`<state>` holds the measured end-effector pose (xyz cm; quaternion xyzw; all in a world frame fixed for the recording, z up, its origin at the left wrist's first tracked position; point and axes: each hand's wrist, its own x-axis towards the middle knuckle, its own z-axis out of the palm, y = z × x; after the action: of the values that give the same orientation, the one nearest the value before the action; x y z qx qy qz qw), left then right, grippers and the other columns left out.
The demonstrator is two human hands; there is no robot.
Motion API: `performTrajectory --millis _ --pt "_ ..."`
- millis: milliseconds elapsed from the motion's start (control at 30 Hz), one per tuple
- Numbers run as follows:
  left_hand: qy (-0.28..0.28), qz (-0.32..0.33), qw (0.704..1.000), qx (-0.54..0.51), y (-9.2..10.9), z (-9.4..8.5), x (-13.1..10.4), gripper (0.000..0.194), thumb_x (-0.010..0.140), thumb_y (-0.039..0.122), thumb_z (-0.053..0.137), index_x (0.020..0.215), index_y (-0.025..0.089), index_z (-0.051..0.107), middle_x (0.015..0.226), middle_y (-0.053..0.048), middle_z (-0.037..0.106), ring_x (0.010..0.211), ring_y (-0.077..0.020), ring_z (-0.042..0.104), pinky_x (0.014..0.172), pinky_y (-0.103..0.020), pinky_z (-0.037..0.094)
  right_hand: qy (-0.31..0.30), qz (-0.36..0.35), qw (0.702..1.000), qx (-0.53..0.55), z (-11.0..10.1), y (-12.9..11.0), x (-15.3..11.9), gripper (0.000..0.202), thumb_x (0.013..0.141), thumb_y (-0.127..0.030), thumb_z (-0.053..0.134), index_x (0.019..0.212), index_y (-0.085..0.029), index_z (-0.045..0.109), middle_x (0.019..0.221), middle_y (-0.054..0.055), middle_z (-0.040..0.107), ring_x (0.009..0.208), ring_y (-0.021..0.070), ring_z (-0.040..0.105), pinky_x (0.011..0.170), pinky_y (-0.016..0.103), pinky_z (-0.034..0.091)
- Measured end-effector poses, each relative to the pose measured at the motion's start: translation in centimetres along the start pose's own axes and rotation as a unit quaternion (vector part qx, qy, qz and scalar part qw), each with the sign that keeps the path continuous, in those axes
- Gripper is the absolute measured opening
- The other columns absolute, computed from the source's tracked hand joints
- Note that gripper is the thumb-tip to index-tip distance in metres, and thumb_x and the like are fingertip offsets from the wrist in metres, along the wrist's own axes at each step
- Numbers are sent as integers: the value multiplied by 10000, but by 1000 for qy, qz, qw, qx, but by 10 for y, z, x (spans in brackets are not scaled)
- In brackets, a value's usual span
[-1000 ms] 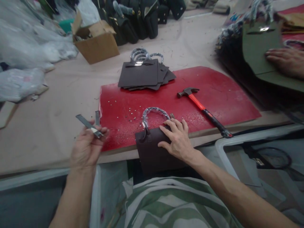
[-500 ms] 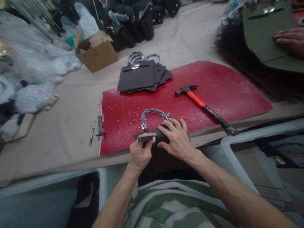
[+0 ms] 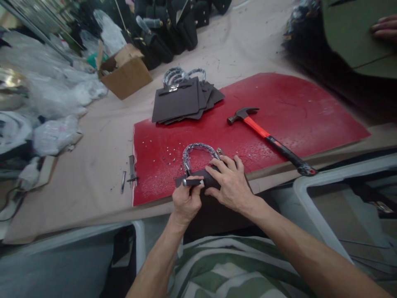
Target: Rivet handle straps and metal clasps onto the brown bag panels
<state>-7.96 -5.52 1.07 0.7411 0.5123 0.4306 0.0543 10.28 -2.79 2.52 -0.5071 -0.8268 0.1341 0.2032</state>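
Note:
My left hand (image 3: 187, 203) is closed around a short dark rod-like punch (image 3: 192, 182) with a shiny round end. It is over a dark brown bag panel (image 3: 211, 178) at the front edge of the red board (image 3: 263, 95). A curved handle (image 3: 200, 145) in clear plastic wrap stands out from the panel's far side. My right hand (image 3: 231, 180) lies on the panel with fingers spread, pressing it down. Beside its fingertips sits a small metal fitting (image 3: 219, 152). The punch's lower end and part of the panel are hidden by my hands.
A claw hammer (image 3: 263, 134) lies to the right on the board. Behind are stacked bag panels (image 3: 176, 103). Small metal bits are scattered at left, near loose metal tools (image 3: 123, 182). A cardboard box (image 3: 127, 78) and plastic bins (image 3: 139, 244) stand around. Another person's hand (image 3: 386, 29) is at upper right.
The camera view has shifted slightly. My left hand and the punch have moved slightly to the right, and the punch has tilted a little. My right hand stays on the panel.

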Motion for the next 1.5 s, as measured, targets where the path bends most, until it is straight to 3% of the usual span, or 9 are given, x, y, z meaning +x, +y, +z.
performTrajectory --millis 333,533,700,833,1000,1133,1200,1333,1500 --pt "19 10 1000 0 1 8 1 85 939 161 572 989 170 641 902 -51 761 826 -157 749 794 -246 602 48 -19 996 67 -5 7 -6 494 833 -372 723 1293 -225 620 1399 107 577 1342 342 433 1147 618 248" --pt "16 45 999 13 0 11 5 92 944 163 550 987 163 631 884 -63 763 808 -160 750 774 -246 605 189 84 978 -16 -45 66 -19 359 898 -332 593 1189 -130 654 1235 185 616 1149 327 561 994 484 449" --pt "2 44 999 -2 -7 13 9 94 938 165 550 997 170 622 884 -59 760 757 -153 744 712 -225 593 30 222 961 -160 -78 121 -15 390 869 -400 572 1116 -106 640 1037 216 626 935 362 592 775 479 475" --pt "-14 34 999 -24 -11 14 13 97 933 166 551 1011 183 607 896 -51 757 777 -159 745 725 -233 596 -33 343 935 87 -90 128 5 151 718 -258 668 839 -210 592 719 60 576 717 238 572 637 341 442" --pt "-19 50 998 -35 -13 18 13 117 920 164 559 1027 187 602 875 -53 739 768 -173 737 716 -245 594 -99 413 782 456 -99 102 33 109 713 -251 608 758 -208 518 606 -6 502 510 122 458 474 246 397" --pt "-19 48 998 -46 -14 20 12 128 929 174 538 1042 187 594 862 -55 730 762 -177 731 714 -255 597 -60 392 791 466 -110 63 30 182 836 -345 509 741 -231 404 563 -75 353 415 74 286 391 201 260" --pt "-23 43 998 -47 -14 21 12 121 928 182 532 1031 188 594 840 -52 724 737 -176 725 701 -256 595 -8 352 833 427 -121 43 15 246 889 -424 479 752 -241 385 575 -72 375 413 80 317 390 210 258" --pt "-20 42 998 -37 -15 22 12 140 913 179 535 1038 195 597 831 -51 720 732 -184 727 691 -262 594 96 115 979 138 -142 16 -26 333 934 -505 468 724 -248 434 526 -44 443 433 121 408 441 260 282" --pt "-8 47 998 -46 -15 24 12 147 905 166 531 1032 193 600 809 -51 710 698 -185 718 652 -258 582 33 -75 995 -63 -160 0 -44 311 981 -416 421 713 -261 445 515 -23 510 387 140 421 442 302 227"
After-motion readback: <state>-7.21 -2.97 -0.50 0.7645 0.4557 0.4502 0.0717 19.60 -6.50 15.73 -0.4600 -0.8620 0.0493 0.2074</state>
